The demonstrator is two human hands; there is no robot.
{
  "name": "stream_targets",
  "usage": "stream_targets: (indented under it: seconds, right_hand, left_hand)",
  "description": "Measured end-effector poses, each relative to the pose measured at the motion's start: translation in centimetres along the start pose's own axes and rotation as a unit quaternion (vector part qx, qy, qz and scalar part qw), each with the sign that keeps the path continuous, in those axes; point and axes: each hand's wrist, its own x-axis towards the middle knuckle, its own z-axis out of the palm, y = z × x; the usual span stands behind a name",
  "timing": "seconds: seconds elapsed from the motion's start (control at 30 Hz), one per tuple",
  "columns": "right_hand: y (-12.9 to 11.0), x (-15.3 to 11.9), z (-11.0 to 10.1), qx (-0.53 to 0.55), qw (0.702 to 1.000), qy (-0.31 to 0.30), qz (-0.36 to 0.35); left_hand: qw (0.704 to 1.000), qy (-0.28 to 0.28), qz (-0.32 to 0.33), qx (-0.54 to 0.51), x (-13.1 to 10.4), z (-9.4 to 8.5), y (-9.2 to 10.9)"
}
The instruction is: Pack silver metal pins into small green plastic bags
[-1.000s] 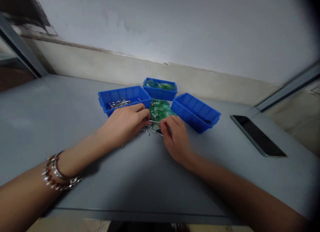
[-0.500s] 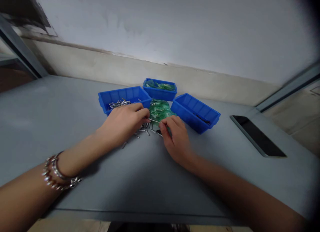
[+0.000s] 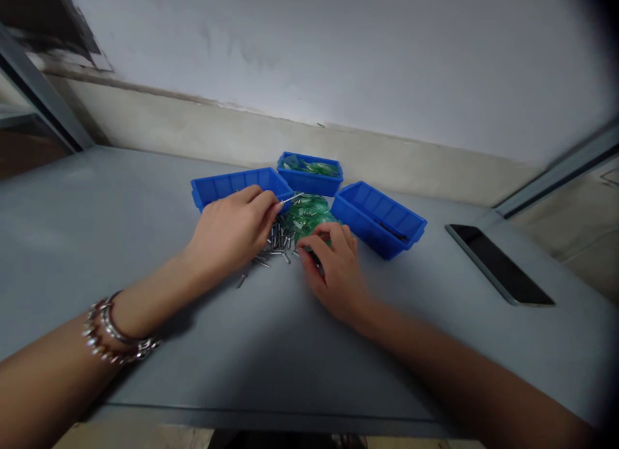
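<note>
My left hand is closed, pinching a slim silver metal pin between thumb and fingertips. The pin points up and right, over a green translucent plastic bag. My right hand is curled low at the bag's near edge, thumb and forefinger brought together. Whatever lies between those fingertips is too small and hidden to name. Loose metal pins are heaped on the table between my hands, a few scattered toward me. Behind my left hand, a blue bin is partly covered by it.
At the back, a blue bin holds green plastic bags. Another blue bin, right of the bag, has a dark slim item inside. A phone lies on the grey table at the right. The wall rises behind.
My left hand has lifted the metal pin away from my right fingertips and tilted it upward. My right hand has let go of the pin's end and shifted slightly left and down.
</note>
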Motion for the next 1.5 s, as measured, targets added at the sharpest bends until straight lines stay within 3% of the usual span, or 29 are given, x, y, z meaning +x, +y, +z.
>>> stream_targets:
  seconds: [0.17, 0.47, 0.83, 1.5]
  right_hand:
    - [0.1, -0.2, 0.1, -0.011, 0.999, -0.029, -0.021]
    - [0.4, -0.8, 0.7, -0.041, 0.998, -0.053, -0.020]
    - [0.3, -0.8, 0.6, -0.042, 0.997, -0.062, -0.013]
    - [0.2, -0.8, 0.3, -0.068, 0.994, -0.084, -0.011]
  left_hand:
    - [0.998, 0.030, -0.043, 0.029, 0.0, -0.4, 0.0]
    - [0.992, 0.014, -0.114, 0.056, 0.0, -0.4, -0.6]
    - [0.992, -0.034, -0.090, 0.077, 0.1, 0.3, -1.3]
    - [0.990, -0.040, -0.087, 0.105, 0.1, 0.4, -1.5]
